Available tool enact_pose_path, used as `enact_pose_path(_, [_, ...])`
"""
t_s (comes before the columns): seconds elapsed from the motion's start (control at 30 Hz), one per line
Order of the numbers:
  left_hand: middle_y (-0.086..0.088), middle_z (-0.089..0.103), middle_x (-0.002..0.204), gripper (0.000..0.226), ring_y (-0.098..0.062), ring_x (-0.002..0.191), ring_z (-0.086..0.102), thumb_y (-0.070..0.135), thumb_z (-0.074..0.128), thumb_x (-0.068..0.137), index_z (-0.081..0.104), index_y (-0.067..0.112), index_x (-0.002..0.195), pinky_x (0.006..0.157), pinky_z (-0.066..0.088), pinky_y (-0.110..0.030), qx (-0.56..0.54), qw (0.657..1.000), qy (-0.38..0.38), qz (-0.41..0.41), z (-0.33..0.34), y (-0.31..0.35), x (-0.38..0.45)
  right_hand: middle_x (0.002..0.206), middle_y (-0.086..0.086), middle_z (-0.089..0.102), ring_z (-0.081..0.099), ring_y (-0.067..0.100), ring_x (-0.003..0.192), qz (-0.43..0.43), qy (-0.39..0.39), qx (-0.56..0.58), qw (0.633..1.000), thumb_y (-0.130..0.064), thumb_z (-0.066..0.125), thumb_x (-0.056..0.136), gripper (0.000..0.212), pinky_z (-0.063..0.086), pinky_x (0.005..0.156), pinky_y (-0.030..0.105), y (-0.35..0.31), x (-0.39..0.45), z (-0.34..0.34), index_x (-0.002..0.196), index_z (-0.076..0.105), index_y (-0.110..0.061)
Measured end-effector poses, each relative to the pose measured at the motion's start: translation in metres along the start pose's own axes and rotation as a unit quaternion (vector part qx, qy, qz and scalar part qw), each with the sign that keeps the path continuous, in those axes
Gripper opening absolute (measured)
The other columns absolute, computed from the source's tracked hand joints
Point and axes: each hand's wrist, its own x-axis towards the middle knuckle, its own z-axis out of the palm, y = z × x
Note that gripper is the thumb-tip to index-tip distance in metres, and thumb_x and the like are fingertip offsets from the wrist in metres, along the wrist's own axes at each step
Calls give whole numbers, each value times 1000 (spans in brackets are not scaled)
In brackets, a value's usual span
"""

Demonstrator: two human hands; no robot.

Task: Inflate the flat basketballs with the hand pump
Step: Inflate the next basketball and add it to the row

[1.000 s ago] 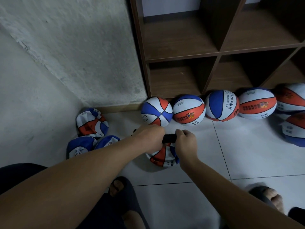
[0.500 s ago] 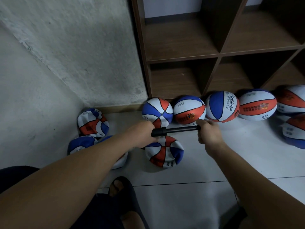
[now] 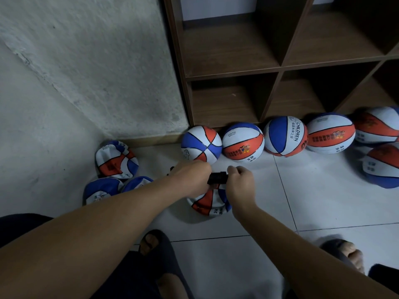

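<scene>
Between the two hands, a short black stretch of the hand pump (image 3: 217, 178) shows, its long axis running left to right, roughly level, just above the flat basketball (image 3: 210, 203) lying on the floor tiles (image 3: 313, 190). Left hand (image 3: 192, 180) is curled round the pump's left part, hiding it; right hand (image 3: 240, 182) grips the right end, fingers wrapped. Both hands nearly touch. Inflated balls (image 3: 243, 142) line the shelf unit (image 3: 278, 67); more flat ones (image 3: 116, 159) lie by the wall.

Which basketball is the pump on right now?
The half-flat basketball directly under both hands, alone on the tile, apart from the round row and the crumpled corner ones.
</scene>
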Motion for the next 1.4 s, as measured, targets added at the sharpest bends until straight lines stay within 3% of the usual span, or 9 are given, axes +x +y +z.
enact_pose_path(0.17, [-2,67,75,28,-23,66,66,42,73,98,64,19,85,55,49,-32,-9,1000,-9,2,5,-3,0,68,7,51,46,19,57,13,-36,-20,999,-18,52,105,27,34,52,30,0,0,1,82,59,-7])
enact_pose_path(0.37, [-1,66,75,32,-23,67,67,47,75,95,61,22,82,66,60,-39,-52,999,-8,-8,10,-11,1,66,6,45,43,22,61,10,-66,-31,997,-24,57,104,29,36,58,36,-4,17,-12,79,57,-10])
enact_pose_path(0.47, [-4,67,79,33,-24,71,68,46,78,96,61,20,83,65,58,-40,-106,994,-17,-23,8,-23,3,68,5,45,42,24,68,26,-33,-7,999,-27,59,102,25,36,64,40,-4,40,-39,83,60,-11])
enact_pose_path(0.6, [-9,70,79,30,-28,72,71,41,78,96,66,16,83,62,55,-39,-143,989,-29,-27,10,-29,2,69,8,40,36,23,60,37,-13,-9,999,-28,57,104,25,30,55,38,0,62,-70,87,61,-10])
enact_pose_path(0.73, [-7,67,81,35,-23,69,66,44,77,98,57,17,87,59,52,-39,-117,993,-5,-32,12,-16,5,66,8,42,38,25,63,-22,46,-58,997,-23,55,101,29,33,61,41,-5,55,-58,74,52,-11])
enact_pose_path(0.87, [-8,68,78,35,-28,70,69,45,74,99,60,17,82,61,56,-39,-101,994,-5,-29,11,-10,4,61,4,44,39,23,60,-65,73,-67,993,-17,55,100,33,30,58,34,-8,31,-34,69,45,-10])
enact_pose_path(0.93, [-6,65,75,33,-29,70,68,44,74,98,61,19,81,65,58,-40,-80,996,-5,-24,9,-7,1,62,4,47,41,21,59,-78,60,-71,993,-16,54,102,33,30,56,34,-7,21,-23,70,48,-11])
enact_pose_path(1.13, [-4,64,72,27,-25,63,63,33,74,97,60,19,80,55,50,-35,-18,1000,5,-6,8,-7,1,69,7,57,51,23,63,-86,10,-86,993,-22,50,105,30,39,58,37,4,6,5,80,57,-5])
enact_pose_path(1.4, [1,67,72,29,-22,63,67,47,76,94,63,24,81,59,57,-36,-43,999,-7,-13,9,-15,5,71,7,58,52,20,64,-84,-56,-100,990,-31,51,107,36,42,60,37,3,14,1,88,63,-4])
